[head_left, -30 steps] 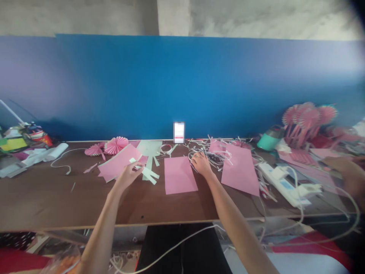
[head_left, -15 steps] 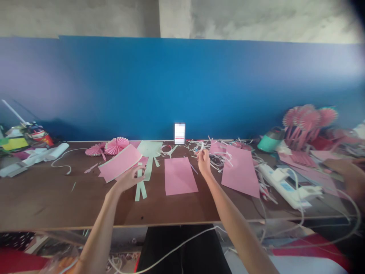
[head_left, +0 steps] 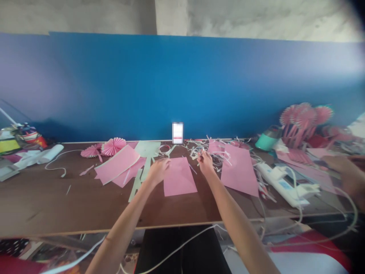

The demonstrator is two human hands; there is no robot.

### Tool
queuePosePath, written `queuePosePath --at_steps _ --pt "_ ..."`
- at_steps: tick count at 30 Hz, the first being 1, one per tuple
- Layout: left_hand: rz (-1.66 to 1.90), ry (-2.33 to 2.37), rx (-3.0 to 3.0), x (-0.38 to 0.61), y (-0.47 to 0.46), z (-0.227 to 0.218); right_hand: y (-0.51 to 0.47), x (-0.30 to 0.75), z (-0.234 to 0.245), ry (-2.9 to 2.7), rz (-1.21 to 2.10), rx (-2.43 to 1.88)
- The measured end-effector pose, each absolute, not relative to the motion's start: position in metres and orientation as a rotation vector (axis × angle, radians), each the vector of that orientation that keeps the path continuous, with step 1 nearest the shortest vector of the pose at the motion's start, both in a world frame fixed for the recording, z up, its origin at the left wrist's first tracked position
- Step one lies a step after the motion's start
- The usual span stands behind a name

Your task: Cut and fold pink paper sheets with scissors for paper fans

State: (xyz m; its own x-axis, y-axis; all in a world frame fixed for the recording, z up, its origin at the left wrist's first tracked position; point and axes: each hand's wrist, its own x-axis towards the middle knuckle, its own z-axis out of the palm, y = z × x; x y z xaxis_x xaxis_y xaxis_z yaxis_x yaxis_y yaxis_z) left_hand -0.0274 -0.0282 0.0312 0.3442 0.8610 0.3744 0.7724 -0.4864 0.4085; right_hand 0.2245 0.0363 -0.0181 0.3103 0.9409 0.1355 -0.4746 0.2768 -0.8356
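Observation:
My left hand (head_left: 160, 169) is at the left edge of a pink paper sheet (head_left: 180, 178). Its fingers are loosely bent and slightly apart, with nothing seen in them. My right hand (head_left: 205, 163) is raised beside the sheet's upper right, in front of a heap of white paper strips (head_left: 196, 149). Its fingers are pinched together; what they hold is too small to make out. Between the hands, a thin strip (head_left: 192, 168) lies along the sheet's right edge. Pale green cut paper (head_left: 147, 149) lies left of my left hand.
More pink sheets lie to the left (head_left: 118, 164) and right (head_left: 238, 169). Folded pink paper fans (head_left: 113, 146) are at the back left. A phone (head_left: 178, 133) stands against the blue wall. On the right are a power strip (head_left: 281, 186), cables and another person's hand (head_left: 339, 167).
My left hand has moved right, from the pale green strips to the middle pink sheet, and its fingers have drawn closer together. My right hand stays nearly in place, still pinched.

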Motion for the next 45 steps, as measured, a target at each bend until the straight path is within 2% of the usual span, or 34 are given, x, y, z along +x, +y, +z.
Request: queuePosePath --at_steps 7,15,23,28,39,42,45 --pt "0.873 1.553 2.460 0.033 -0.026 0.004 0.024 0.214 -0.007 -0.841 1.272 -0.670" --pt "0.891 1.558 2.453 0.029 -0.029 -0.001 0.003 0.200 0.002 -1.051 1.526 -0.579" --pt "1.127 1.460 2.219 0.024 -0.030 0.001 -0.006 0.195 0.007 -1.134 1.613 -0.604" --pt "1.120 1.529 2.211 0.022 -0.031 0.002 0.000 0.196 0.003 -1.132 1.679 -0.498" --pt "1.190 1.530 2.185 0.019 -0.029 0.001 0.002 0.195 -0.002 -1.237 1.457 -0.679" --pt "1.246 1.477 2.117 0.015 -0.024 -0.002 0.006 0.197 -0.005 -1.399 1.241 -0.791" --pt "1.332 1.397 1.885 0.013 -0.018 -0.008 0.007 0.195 -0.009 -1.806 0.801 -0.940"
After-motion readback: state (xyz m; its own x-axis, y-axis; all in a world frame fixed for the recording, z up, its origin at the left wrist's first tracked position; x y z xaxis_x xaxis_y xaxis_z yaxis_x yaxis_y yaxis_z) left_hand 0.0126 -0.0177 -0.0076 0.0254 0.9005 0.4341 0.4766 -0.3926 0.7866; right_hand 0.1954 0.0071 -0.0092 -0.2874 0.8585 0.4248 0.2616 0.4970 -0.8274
